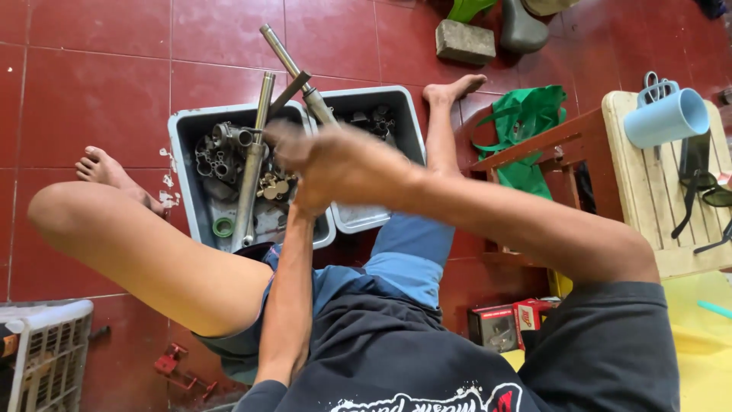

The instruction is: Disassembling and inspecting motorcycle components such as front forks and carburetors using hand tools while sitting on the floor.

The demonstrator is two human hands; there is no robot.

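My right hand (347, 164) reaches in from the right, blurred by motion, over two grey plastic bins (183, 145) full of metal parts. My left hand (303, 206) comes up from below and meets it; most of it is hidden under the right hand. Blurred fingers lie close to a long steel tube (250, 175) resting across the left bin. A second tube (292, 65) with a dark angled piece sticks out past the bins. The blur hides whether either hand grips anything. A cast metal part (221, 149), brass bits (273, 185) and a green ring (223, 226) lie in the left bin.
My bare legs flank the bins on a red tiled floor. A wooden stool (648, 198) at right carries a light blue mug (667, 118), scissors and dark glasses. A green bag (526, 114), a grey brick (465, 42), a white crate (46, 351) and small boxes (507, 324) stand around.
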